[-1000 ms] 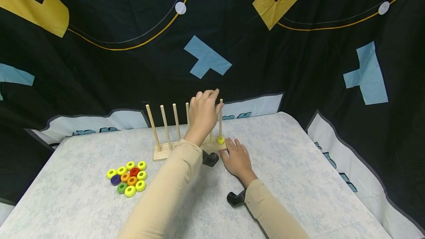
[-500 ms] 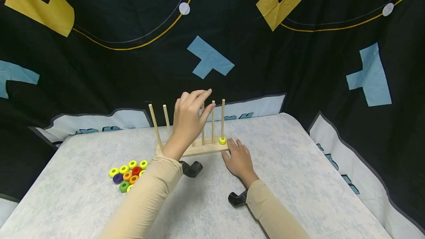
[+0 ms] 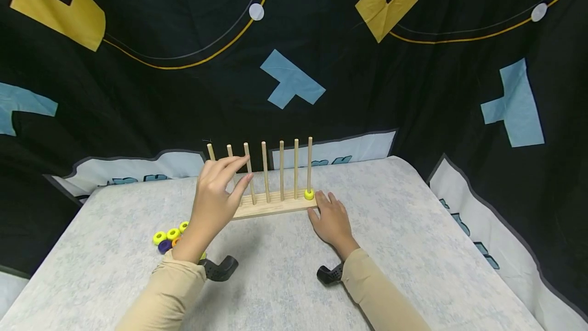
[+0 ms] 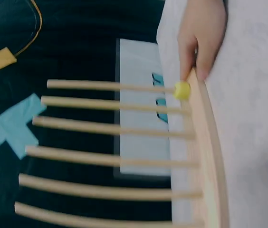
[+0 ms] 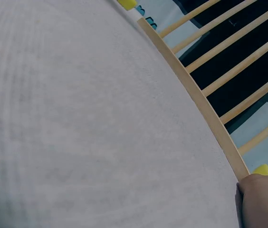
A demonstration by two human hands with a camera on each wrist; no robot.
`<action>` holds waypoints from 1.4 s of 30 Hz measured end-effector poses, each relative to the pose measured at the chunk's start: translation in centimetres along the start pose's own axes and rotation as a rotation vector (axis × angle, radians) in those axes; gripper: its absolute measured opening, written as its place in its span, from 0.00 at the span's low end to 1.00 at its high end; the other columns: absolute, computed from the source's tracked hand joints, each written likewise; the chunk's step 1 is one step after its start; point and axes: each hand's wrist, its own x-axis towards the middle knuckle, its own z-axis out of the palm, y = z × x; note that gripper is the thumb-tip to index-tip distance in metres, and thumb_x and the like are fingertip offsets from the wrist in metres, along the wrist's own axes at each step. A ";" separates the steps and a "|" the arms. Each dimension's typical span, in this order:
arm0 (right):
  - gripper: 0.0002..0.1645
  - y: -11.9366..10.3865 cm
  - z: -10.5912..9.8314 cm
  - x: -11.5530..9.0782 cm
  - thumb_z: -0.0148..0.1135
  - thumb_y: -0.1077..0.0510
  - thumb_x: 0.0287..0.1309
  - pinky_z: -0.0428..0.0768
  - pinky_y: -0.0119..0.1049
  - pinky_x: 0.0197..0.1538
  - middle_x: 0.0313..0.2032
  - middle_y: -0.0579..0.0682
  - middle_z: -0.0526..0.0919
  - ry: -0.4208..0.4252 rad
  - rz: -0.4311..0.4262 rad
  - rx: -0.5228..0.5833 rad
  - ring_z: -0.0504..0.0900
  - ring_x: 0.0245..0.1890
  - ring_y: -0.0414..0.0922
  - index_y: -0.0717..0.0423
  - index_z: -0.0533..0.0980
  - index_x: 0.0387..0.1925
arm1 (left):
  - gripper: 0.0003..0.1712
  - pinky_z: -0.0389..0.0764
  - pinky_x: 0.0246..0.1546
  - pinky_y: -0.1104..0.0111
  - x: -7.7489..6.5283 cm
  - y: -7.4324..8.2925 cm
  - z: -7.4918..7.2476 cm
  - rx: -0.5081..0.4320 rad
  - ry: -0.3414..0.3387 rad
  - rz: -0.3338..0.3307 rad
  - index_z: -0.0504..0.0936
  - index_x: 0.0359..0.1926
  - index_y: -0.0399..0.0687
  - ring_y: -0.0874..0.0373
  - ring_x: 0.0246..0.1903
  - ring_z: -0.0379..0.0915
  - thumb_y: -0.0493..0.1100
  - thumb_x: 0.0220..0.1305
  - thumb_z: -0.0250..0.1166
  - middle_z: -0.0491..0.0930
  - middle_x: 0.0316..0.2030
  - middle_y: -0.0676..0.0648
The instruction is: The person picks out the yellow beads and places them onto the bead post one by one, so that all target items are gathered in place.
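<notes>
A wooden peg rack with several upright pegs stands on the cloth-covered table. One yellow ring sits at the bottom of its rightmost peg; in the left wrist view this ring is close beside the right hand's fingertips. My right hand holds the rack's right end, thumb at the front edge and fingers at the far side. Nothing is in my left hand, which is raised in front of the leftmost pegs with thumb and fingers apart. Behind its wrist, loose yellow rings and a purple ring lie partly hidden.
Part of an orange ring shows beside the left forearm. Black wrist mounts stick out from both sleeves. Behind the table hangs a dark curtain with yellow and blue patches.
My left hand has moved left and down from over the rack's right half toward the loose rings, uncovering the middle and right pegs. The right hand stays at the rack's end.
</notes>
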 end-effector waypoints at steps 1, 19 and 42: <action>0.39 0.0 0.0 0.0 0.46 0.38 0.72 0.54 0.54 0.77 0.74 0.51 0.63 -0.001 -0.001 -0.001 0.56 0.76 0.56 0.53 0.58 0.75 | 0.24 0.69 0.42 0.58 -0.5 -0.3 -0.5 -0.001 -0.005 -0.009 0.83 0.56 0.40 0.46 0.41 0.71 0.34 0.56 0.73 0.84 0.47 0.40; 0.38 0.0 -0.3 0.0 0.46 0.39 0.72 0.55 0.54 0.76 0.74 0.52 0.63 -0.004 -0.008 0.003 0.56 0.76 0.56 0.54 0.59 0.75 | 0.23 0.72 0.42 0.52 -9.0 -9.2 -9.5 0.254 -0.244 -0.478 0.78 0.61 0.40 0.43 0.47 0.71 0.37 0.65 0.67 0.78 0.56 0.35; 0.39 0.0 -0.2 0.0 0.45 0.38 0.72 0.54 0.53 0.77 0.74 0.51 0.63 -0.011 0.001 -0.002 0.55 0.77 0.56 0.53 0.58 0.75 | 0.22 0.69 0.34 0.62 -14.7 -15.2 -10.3 0.229 -0.668 -0.678 0.77 0.61 0.37 0.53 0.35 0.68 0.42 0.70 0.61 0.77 0.54 0.32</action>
